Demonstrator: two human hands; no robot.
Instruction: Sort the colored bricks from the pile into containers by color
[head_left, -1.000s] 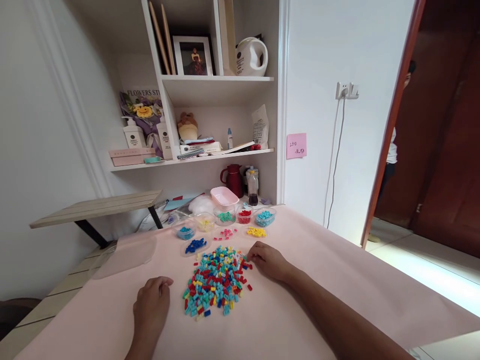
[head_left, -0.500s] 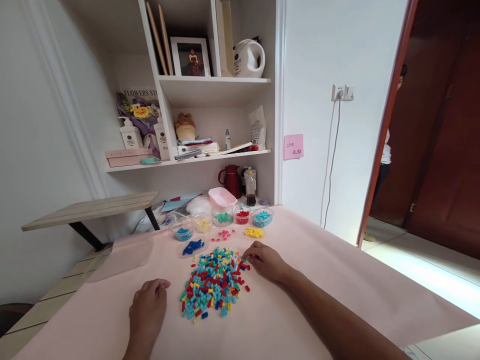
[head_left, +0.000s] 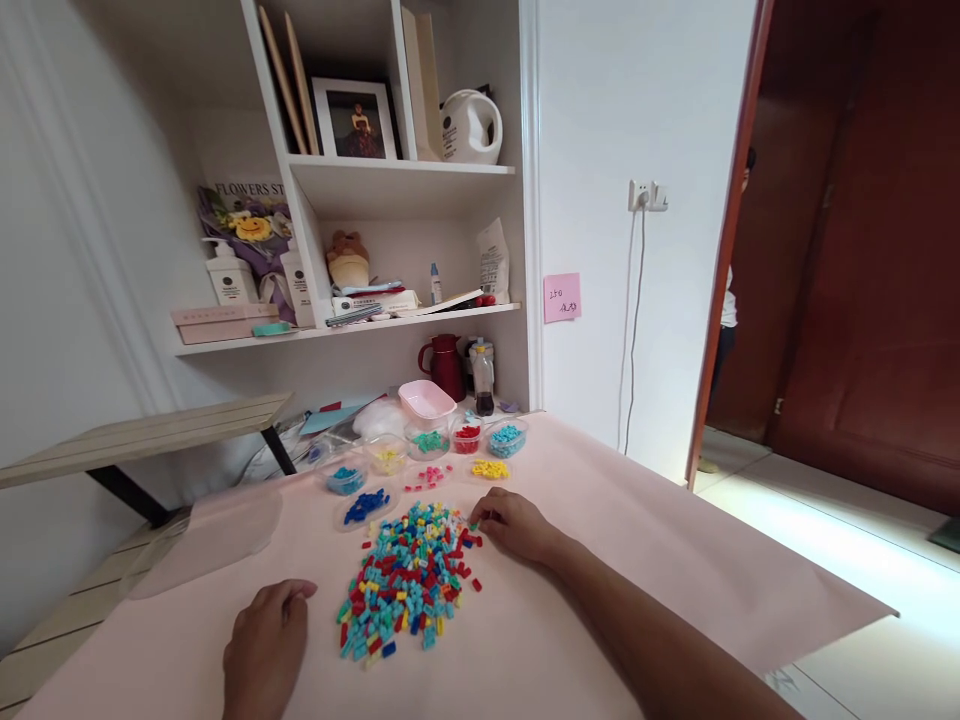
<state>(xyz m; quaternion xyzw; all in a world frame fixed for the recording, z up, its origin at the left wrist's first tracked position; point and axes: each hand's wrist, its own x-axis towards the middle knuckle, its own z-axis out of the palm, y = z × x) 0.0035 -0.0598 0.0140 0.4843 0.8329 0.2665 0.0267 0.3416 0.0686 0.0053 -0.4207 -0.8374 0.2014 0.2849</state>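
Note:
A heap of small mixed-colour toy building bricks [head_left: 409, 580] lies on the pink table cover. My right hand [head_left: 514, 522] rests at the heap's upper right edge. Its fingers are pinched, and a small green brick [head_left: 474, 527] shows at the fingertips. Left of the heap, my left hand [head_left: 266, 635] lies on the cover with fingers curled in, apart from the bricks; nothing shows in it. Behind the heap, dark blue bricks [head_left: 367, 506], pink bricks [head_left: 429, 478] and yellow bricks [head_left: 490, 469] sit in sorted groups.
Clear tubs hold light blue bricks [head_left: 508, 436], red bricks [head_left: 467, 437], green bricks [head_left: 430, 441], pale yellow bricks [head_left: 390, 459] and blue bricks [head_left: 346, 480]. Behind stand a pink basin [head_left: 427, 399], a red jug [head_left: 448, 370] and a bottle [head_left: 484, 385]. A person [head_left: 727, 310] is partly visible at the doorway.
The view has turned a little to the right, so everything sits further left. My right hand stays at the heap's edge; my left hand stays beside the heap.

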